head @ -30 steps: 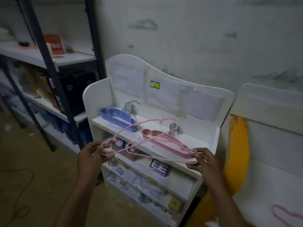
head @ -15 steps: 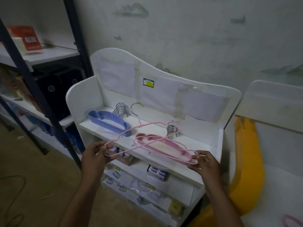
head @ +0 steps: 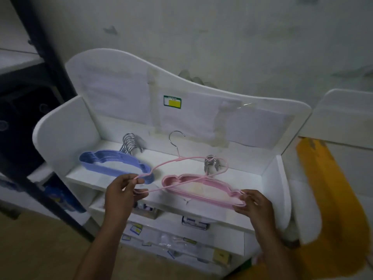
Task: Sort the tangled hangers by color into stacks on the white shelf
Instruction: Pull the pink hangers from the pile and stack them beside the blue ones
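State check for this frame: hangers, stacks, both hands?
pink hanger: held over the shelf, tilted, not yet stacked
pink stack: lying flat on white shelf
blue stack: lying flat, left side
left hand: pinches pink hanger's end
right hand: grips hanger's other end

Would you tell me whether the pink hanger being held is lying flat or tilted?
Tilted: the pink hanger slants above the pink stack, held at both ends.

Since a second ago you bring the pink hanger (head: 182, 168) lower toward frame centre, its far end now dipping onto the pink stack (head: 199, 190).
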The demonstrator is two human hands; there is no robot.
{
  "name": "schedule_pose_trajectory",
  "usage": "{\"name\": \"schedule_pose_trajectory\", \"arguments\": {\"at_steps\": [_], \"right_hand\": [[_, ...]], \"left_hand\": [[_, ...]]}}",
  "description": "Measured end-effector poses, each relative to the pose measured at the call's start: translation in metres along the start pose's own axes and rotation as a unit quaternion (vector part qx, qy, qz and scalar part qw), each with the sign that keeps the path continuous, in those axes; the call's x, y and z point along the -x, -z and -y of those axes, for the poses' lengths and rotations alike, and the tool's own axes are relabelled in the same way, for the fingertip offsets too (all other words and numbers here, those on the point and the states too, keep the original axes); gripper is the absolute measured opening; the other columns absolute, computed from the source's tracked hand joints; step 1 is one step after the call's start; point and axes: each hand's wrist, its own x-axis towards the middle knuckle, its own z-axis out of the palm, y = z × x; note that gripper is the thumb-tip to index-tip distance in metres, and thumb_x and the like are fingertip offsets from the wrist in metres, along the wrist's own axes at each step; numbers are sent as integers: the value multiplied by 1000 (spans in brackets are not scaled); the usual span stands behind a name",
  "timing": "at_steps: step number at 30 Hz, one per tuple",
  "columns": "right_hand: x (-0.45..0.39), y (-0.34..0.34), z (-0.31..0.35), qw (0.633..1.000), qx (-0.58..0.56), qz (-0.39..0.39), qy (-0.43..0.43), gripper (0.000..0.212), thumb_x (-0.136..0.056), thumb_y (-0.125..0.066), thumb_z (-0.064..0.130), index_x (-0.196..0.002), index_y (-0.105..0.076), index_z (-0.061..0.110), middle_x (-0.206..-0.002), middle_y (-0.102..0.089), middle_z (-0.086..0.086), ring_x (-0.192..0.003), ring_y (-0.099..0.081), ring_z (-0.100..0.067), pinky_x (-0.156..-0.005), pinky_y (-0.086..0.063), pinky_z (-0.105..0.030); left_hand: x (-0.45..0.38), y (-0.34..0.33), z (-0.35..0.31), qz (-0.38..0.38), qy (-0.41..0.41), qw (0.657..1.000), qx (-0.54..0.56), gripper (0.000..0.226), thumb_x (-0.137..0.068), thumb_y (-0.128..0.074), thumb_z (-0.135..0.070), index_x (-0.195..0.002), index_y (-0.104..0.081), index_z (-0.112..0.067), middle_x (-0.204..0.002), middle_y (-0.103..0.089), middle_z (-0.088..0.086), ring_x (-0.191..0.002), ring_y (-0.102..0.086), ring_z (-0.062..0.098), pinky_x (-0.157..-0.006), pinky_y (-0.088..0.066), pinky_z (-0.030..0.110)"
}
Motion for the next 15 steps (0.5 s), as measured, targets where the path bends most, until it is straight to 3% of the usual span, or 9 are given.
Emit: {"name": "schedule_pose_trajectory", "arguments": {"at_steps": [3, 8, 15], "right_hand": [[-4, -2, -10, 990, 126, -49, 41, 13, -92, -62, 8, -93, -72, 16, -87, -73, -6, -60, -71, -17, -65, -61, -41], [-8, -1, -14, 960, 255, -82, 85, 17, -90, -66, 10, -104, -72, 19, -96, -69, 6, -85, -64, -14, -68, -46, -17], [-14, 10, -18, 971, 214, -88, 53, 19, -95, -59, 15, -108, -70, 23, -103, -70, 5, -94, -65, -17, -86, -54, -35]], "left_hand": [[-18, -2, 7, 27, 11, 1000, -4, 7, -93, -57, 0, -94, -63, 2, -95, -67, 27, -68, -66, 39, -58, -61, 30], [-40, -11, 22, 59, 23, 998, -20, 10, -94, -53, 4, -97, -62, 7, -91, -67, 24, -54, -68, 31, -55, -60, 30], [-55, -28, 37, 115, 29, 992, -39, 15, -95, -49, 7, -92, -62, 2, -88, -66, 23, -56, -68, 32, -57, -61, 34]]}}
